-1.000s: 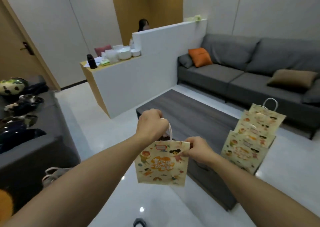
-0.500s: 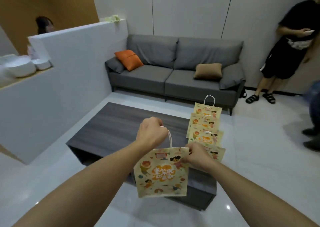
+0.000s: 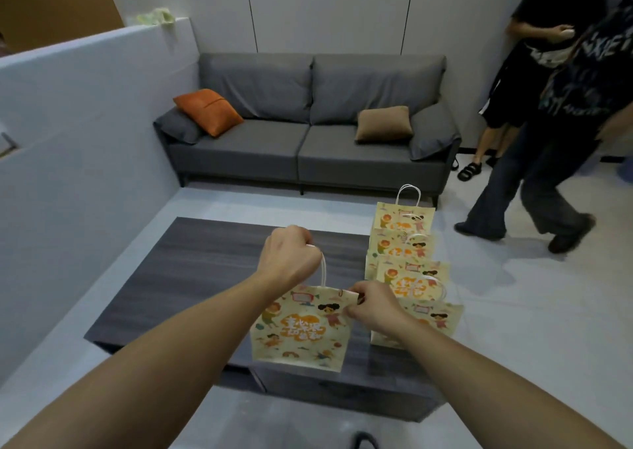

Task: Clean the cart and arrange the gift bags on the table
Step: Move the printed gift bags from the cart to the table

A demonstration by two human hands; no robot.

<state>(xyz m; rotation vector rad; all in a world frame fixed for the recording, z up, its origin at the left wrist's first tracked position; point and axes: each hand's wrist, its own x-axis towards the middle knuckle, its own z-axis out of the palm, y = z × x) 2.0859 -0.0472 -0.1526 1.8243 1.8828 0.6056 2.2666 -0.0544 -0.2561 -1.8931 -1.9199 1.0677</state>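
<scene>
1. At the far left, a white partition wall (image 3: 85, 133) ran back toward a grey sofa (image 3: 308, 123), which carried an orange cushion (image 3: 205, 111) on its left seat and a tan cushion (image 3: 383, 123) on its right.
2. In front of you lay the dark wood-grain tabletop (image 3: 191, 277), low to the floor.
3. Your left hand (image 3: 287, 260) was raised over the tabletop's near half, its fingers curled tight around the white cord handle (image 3: 322, 270) of a gift bag (image 3: 301, 332).
4. That cream bag, printed with cartoon children and orange lettering, hung upright in the air above the tabletop's near edge.
5. Your right hand (image 3: 373, 306) pinched the bag's top right corner between thumb and fingers.
6. Just right of the held bag, a row of matching gift bags (image 3: 404, 243) stood upright along the tabletop's right side, one behind another, overlapping from your view.
7. At the far right, two people in dark clothes (image 3: 561, 106) stood on the pale floor, well apart from the tabletop.
</scene>
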